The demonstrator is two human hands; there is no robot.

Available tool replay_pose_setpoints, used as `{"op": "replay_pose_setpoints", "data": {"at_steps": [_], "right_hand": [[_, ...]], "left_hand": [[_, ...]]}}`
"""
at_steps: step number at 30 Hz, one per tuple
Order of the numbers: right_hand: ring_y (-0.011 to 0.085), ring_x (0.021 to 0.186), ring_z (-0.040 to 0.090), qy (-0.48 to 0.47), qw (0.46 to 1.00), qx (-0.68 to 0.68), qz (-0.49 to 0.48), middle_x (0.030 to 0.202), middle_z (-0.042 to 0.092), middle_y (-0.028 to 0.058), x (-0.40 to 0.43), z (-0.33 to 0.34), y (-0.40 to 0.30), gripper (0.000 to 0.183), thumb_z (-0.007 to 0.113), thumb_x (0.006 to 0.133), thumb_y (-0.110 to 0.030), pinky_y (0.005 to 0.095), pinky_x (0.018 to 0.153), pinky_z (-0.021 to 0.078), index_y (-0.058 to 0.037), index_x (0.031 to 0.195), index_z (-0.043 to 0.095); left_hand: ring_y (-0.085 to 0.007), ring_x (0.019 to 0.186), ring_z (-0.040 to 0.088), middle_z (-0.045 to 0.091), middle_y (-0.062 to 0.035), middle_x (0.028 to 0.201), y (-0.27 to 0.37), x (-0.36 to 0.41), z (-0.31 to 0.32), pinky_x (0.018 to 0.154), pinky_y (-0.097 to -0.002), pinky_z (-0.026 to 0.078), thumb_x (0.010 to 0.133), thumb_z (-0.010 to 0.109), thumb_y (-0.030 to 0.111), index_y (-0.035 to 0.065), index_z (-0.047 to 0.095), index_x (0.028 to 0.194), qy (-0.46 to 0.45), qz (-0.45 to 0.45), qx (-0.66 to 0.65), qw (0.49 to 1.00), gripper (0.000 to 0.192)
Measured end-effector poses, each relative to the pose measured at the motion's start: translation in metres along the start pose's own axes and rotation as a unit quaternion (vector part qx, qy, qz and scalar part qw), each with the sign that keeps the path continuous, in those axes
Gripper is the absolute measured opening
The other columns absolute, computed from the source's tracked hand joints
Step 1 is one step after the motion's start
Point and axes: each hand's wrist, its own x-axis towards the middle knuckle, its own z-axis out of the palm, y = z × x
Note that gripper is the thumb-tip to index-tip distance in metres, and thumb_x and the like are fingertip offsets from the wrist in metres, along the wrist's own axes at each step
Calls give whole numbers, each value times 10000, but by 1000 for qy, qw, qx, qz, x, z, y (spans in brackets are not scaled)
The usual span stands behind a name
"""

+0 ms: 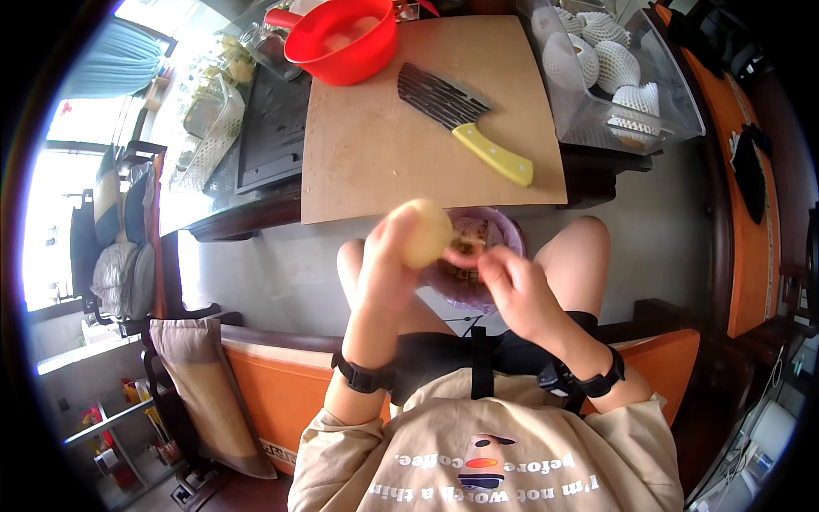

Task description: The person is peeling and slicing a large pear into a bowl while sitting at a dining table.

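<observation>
My left hand (391, 249) grips a pale yellow, peeled round fruit (427, 233), perhaps a pear, raised above my lap. My right hand (518, 288) has its fingers curled around a small pinkish tool (463, 258), which looks like a peeler but is blurred. The tool's far end is close to the fruit's right side; whether it touches cannot be made out. Below both hands, between my knees, stands a bin with a purple liner (512, 232), holding scraps. A cleaver with a yellow handle (496, 155) lies on the wooden board (358, 160) ahead.
A red plastic pan (349, 57) with pale pieces in liquid sits at the board's far left. On the right, a clear plastic bin (681, 109) holds several fruits in white foam nets (617, 67). Left of the board are a black tray (272, 134) and a white basket (214, 137).
</observation>
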Motion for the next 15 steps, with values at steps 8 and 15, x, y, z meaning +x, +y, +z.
{"op": "replay_pose_setpoints", "data": {"at_steps": [8, 15], "right_hand": [[32, 379, 234, -115, 861, 397, 295, 571, 504, 12, 31, -10, 63, 408, 396, 916, -446, 203, 346, 187, -78, 745, 434], [56, 353, 228, -75, 747, 488, 445, 495, 295, -51, 61, 13, 126, 393, 376, 917, -467, 203, 345, 214, -104, 783, 444]], "left_hand": [[-181, 892, 549, 578, -77, 969, 4, 13, -25, 771, -327, 446, 892, 516, 277, 54, 530, 1034, 28, -7, -8, 1000, 265], [-209, 993, 524, 566, -95, 1047, 19, 13, -24, 852, -341, 419, 895, 505, 276, 45, 516, 1080, 27, -9, -19, 999, 296]]}}
